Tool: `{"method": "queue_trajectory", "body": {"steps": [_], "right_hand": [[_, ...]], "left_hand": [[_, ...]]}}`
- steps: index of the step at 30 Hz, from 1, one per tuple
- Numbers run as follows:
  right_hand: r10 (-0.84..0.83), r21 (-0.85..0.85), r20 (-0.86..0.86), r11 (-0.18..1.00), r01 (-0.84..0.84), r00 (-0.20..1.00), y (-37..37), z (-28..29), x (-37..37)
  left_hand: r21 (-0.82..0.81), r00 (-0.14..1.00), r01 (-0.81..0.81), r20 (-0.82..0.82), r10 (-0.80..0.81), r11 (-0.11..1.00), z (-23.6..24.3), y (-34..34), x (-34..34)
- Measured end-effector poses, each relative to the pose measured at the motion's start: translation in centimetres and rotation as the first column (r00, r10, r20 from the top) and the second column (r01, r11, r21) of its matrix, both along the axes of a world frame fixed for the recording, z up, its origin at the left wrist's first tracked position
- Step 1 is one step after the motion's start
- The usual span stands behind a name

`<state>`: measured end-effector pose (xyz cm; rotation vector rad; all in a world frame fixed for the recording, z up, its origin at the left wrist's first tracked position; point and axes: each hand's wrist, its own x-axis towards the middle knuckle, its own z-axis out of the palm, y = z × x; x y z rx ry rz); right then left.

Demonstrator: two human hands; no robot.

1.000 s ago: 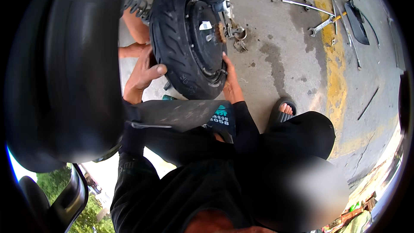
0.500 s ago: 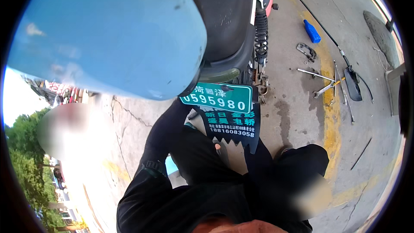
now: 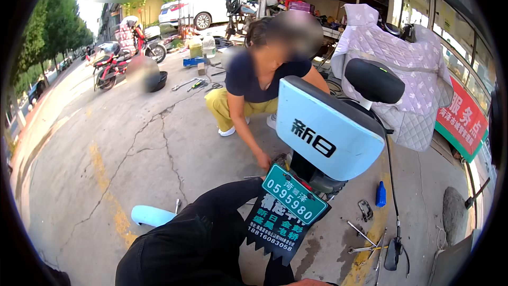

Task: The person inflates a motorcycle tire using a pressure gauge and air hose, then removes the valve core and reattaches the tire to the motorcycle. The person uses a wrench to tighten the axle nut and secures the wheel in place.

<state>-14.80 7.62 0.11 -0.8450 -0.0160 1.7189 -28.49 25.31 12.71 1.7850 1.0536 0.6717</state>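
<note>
A scooter with a light-blue rear panel (image 3: 328, 132) stands before me. Its green licence plate (image 3: 295, 193) hangs above a black mudflap (image 3: 275, 228) with a jagged lower edge. My left arm, in a black sleeve (image 3: 222, 198), reaches to the left side of the plate; the hand there is hidden. Below the flap, a dark sleeve (image 3: 278, 273) leads up behind it, and my right hand is out of sight too. Across the scooter's left side, a crouching person reaches a bare hand (image 3: 263, 160) down near the scooter's lower parts; what it touches is unclear.
A light-blue curved panel (image 3: 151, 215) lies on the ground at left. On the right are a blue bottle (image 3: 381, 194), several wrenches (image 3: 370, 246) and a black mirror (image 3: 392, 254). A quilted cover (image 3: 391, 69) drapes over the handlebar end. Farther back are tools, red scooters and a white car (image 3: 203, 8).
My view has lifted and pulled back, bringing the crouching person, the street and the shop into sight. The fingertip seen below the mudflap earlier no longer shows.
</note>
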Motion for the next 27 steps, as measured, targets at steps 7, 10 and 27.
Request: {"method": "queue_trajectory", "body": {"steps": [7,10,27], "right_hand": [[0.002,-0.02,0.232,1.0,0.003,0.973,3.4,1.6,-2.3],[-0.033,-0.067,0.376,0.996,0.063,0.926,3.6,1.8,-0.7],[-0.092,-0.155,0.633,0.958,0.242,0.769,3.6,0.4,-2.2]], "left_hand": [[-0.011,0.999,0.0,0.055,0.001,1.0,0.2,1.6,-2.6],[-0.05,0.98,0.108,0.176,-0.098,0.993,0.1,0.3,0.0],[0.035,0.975,0.033,0.22,-0.04,0.999,2.6,-3.3,2.3]]}}
